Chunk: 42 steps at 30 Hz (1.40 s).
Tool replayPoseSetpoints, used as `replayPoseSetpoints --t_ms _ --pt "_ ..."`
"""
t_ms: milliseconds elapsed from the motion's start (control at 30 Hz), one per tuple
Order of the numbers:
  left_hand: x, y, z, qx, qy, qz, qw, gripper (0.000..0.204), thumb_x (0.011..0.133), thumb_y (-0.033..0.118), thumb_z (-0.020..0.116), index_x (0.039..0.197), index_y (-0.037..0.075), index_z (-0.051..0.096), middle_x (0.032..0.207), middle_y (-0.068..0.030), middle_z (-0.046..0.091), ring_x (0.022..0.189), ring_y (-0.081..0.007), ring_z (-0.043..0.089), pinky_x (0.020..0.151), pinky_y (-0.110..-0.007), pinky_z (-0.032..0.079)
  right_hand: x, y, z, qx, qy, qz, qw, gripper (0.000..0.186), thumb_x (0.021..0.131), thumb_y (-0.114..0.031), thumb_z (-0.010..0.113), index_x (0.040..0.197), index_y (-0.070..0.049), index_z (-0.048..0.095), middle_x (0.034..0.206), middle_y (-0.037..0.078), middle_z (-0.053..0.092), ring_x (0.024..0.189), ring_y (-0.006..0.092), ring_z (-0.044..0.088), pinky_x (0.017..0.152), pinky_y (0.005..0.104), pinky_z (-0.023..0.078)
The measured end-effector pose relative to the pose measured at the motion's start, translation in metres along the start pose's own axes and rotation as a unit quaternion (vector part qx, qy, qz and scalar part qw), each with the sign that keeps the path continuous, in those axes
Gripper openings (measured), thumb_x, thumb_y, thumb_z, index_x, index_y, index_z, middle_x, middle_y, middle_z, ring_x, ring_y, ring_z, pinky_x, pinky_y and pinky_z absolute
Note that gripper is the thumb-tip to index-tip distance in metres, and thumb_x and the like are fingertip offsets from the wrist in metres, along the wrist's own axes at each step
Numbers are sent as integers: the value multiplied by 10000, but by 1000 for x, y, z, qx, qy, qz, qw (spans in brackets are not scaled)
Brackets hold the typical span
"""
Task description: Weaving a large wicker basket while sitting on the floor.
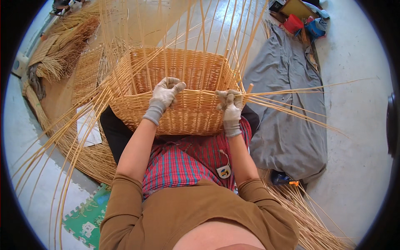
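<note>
A rectangular wicker basket (179,114) with an unfinished rim rests on my lap, its long upright stakes (204,41) rising from the far side. Both hands wear pale work gloves. My left hand (165,95) is closed at the near rim, its fingers pinched round a wicker rod there. Farther right, near the corner, my right hand (230,103) grips the rim and the rods along it. Loose rods (291,106) stick out to the right from that corner. More long rods (68,143) fan out from the left corner and hang toward the floor.
On the left lie bundles of wicker (68,54) and a woven panel (86,75). A grey cloth (287,112) covers something on the right, with a red container (293,23) and a blue one (316,28) behind. A green foam mat (89,216) and more rods (304,216) lie nearer.
</note>
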State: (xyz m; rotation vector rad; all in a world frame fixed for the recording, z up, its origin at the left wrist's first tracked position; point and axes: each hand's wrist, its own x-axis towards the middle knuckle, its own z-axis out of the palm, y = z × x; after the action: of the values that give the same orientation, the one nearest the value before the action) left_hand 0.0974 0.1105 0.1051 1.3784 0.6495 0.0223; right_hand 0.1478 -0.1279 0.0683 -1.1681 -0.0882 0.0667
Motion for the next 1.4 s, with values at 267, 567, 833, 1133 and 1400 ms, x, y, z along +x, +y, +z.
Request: replayPoseSetpoints --t_ms 267,567,833,1133,1400 --pt "0 3 -1 55 20 -61 996 318 825 367 804 860 81 669 692 7 606 580 -96 527 533 -246 436 10 -32 -13 -102 59 5 993 61 951 -127 645 963 -81 606 838 41 679 592 86 591 531 227 485" --pt "34 -16 69 339 -116 80 930 327 1001 330 553 1176 56 586 1020 -148 689 891 -284 666 665 -379 552 35 -35 -30 13 76 -28 997 229 938 32 568 1135 -87 566 1020 101 680 836 148 667 660 275 553" --pt "12 14 89 301 -92 -2 949 333 956 375 621 979 43 638 801 -114 670 528 -230 626 494 -376 529 139 -48 -7 -323 -219 -424 817 457 971 -19 497 1422 -64 439 1160 126 668 898 182 681 831 260 542" --pt "4 -13 109 115 170 466 861 189 947 77 612 1128 32 583 898 -99 663 453 -162 560 461 -320 508 46 -87 -96 -117 155 -33 980 116 936 -30 629 1037 -42 574 926 93 701 776 135 672 578 239 543" --pt "18 -41 192 224 -96 152 958 244 992 275 569 1049 39 592 757 -89 651 481 -207 581 508 -334 508 124 -96 -57 -334 -11 -312 889 159 932 -89 630 1069 -16 594 938 97 706 807 267 685 747 366 561"
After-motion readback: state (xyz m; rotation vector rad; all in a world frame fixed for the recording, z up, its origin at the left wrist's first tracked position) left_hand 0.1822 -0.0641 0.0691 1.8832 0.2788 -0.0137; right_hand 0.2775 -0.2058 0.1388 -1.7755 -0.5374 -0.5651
